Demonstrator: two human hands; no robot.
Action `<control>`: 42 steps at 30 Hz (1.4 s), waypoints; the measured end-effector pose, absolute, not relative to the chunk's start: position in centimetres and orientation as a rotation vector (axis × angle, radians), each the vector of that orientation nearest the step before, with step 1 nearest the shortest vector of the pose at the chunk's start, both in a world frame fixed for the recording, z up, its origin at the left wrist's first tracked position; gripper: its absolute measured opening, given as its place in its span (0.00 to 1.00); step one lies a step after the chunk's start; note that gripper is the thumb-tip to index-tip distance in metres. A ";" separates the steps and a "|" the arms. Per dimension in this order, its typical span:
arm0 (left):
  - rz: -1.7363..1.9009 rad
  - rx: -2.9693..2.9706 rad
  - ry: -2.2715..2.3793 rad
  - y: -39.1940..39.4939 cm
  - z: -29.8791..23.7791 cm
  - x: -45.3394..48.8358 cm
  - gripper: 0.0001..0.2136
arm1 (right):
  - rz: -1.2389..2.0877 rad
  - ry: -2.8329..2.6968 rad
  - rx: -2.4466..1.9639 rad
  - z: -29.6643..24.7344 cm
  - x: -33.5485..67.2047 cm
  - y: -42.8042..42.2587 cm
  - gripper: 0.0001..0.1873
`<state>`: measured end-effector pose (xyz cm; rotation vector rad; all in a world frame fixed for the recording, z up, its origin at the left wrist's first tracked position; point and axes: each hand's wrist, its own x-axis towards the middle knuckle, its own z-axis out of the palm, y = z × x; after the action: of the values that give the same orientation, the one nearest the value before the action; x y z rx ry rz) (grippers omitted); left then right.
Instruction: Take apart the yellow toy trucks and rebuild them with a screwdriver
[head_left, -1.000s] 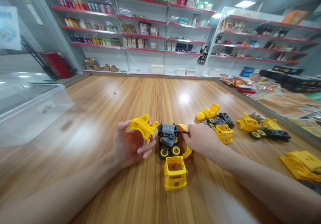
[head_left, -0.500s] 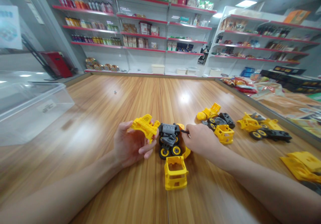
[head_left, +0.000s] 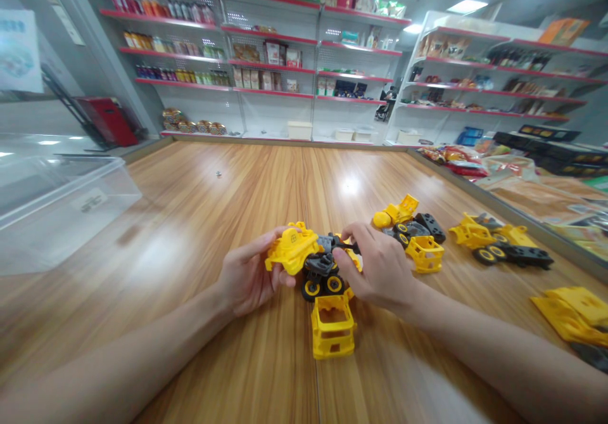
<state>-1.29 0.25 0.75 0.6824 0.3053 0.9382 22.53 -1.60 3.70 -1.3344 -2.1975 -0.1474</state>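
Note:
My left hand (head_left: pixel 249 272) is closed on a yellow plastic toy vehicle part (head_left: pixel 294 250), with moulded window lines on its side. That part is tilted and overlaps the left side of a grey and black toy truck chassis (head_left: pixel 320 265). Yellow-hubbed black wheels (head_left: pixel 323 286) show at the chassis's lower end. Fingers of my right hand (head_left: pixel 375 259) pinch a slim black piece (head_left: pixel 349 245) at the chassis's right side; its kind is not clear. Just in front of the wheels stands a yellow toy truck cab (head_left: pixel 333 327). More yellow plastic is partly hidden behind my right fingers.
To the right lie further toy vehicle parts: a yellow cab (head_left: pixel 424 254), a black chassis (head_left: pixel 529 256) and a yellow piece (head_left: pixel 572 313). A clear plastic bin (head_left: pixel 71 208) stands at the left. One tiny object (head_left: pixel 218 173) sits farther back on the wooden table (head_left: pixel 256 177).
My left hand has moved right and turned the yellow part, bringing it over the chassis's left side. My right hand has shifted slightly, with its fingers now higher around the black piece.

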 end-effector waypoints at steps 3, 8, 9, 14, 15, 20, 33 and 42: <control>0.988 0.714 0.339 0.3 0.6 -1.0 0.14 | -0.067 -2.247 -1.109 3.3 22.8 -2.0 0.08; 1.017 0.731 0.380 0.1 0.7 -0.7 0.14 | -0.075 -2.246 -0.792 2.2 23.0 -2.0 0.06; 0.999 0.737 0.375 0.1 0.7 -0.6 0.15 | -0.086 -2.251 -0.739 2.0 23.0 -2.0 0.08; 0.987 0.826 0.358 -0.1 0.2 -0.4 0.19 | -0.114 -2.245 -0.662 1.5 23.0 -2.1 0.16; 0.996 0.847 0.356 -0.2 -0.1 -0.3 0.19 | -0.123 -2.239 -0.659 1.4 23.0 -2.1 0.17; 0.986 0.890 0.326 -0.1 -0.8 -0.4 0.21 | -0.224 -2.170 -0.590 1.2 22.9 -1.8 0.20; 0.799 0.914 0.249 -0.8 0.1 -0.2 0.14 | -0.141 -2.118 -0.624 1.4 22.5 -1.7 0.18; 0.835 0.895 0.277 -0.8 0.6 -0.4 0.11 | -0.092 -2.067 -0.525 1.5 22.5 -1.8 0.15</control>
<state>-0.36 -0.78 0.65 0.8951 0.2772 0.8355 22.45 -1.84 1.52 -0.5247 -2.0669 -0.0919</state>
